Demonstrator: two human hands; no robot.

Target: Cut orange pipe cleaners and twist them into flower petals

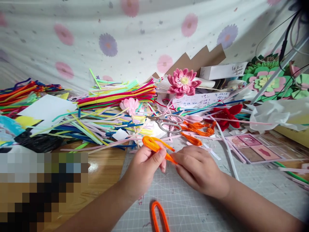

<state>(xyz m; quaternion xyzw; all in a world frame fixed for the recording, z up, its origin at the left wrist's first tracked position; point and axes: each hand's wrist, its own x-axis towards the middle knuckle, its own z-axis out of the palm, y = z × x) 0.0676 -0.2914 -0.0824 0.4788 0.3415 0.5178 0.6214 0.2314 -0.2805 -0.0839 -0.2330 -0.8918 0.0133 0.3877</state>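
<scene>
Between thumb and fingers, my left hand [147,167] pinches a looped bundle of orange pipe cleaners [151,142]. My right hand [199,167] has its fingers closed around the lower right end of the same bundle. Below the hands, a bent orange pipe cleaner [159,214] lies in a narrow U on the grey cutting mat [188,209]. Just beyond my hands rest several shaped orange pipe-cleaner pieces [193,138] and a pair of metal scissors [169,122]. My right fingertips are partly hidden behind the hand.
Piles of coloured pipe cleaners [116,96] spread across the back and left. A pink flower [184,82], a red flower [228,116] and a makeup palette [253,148] are toward the right. Cardboard [196,61] leans near the patterned curtain [142,38]. A blurred patch covers the lower left.
</scene>
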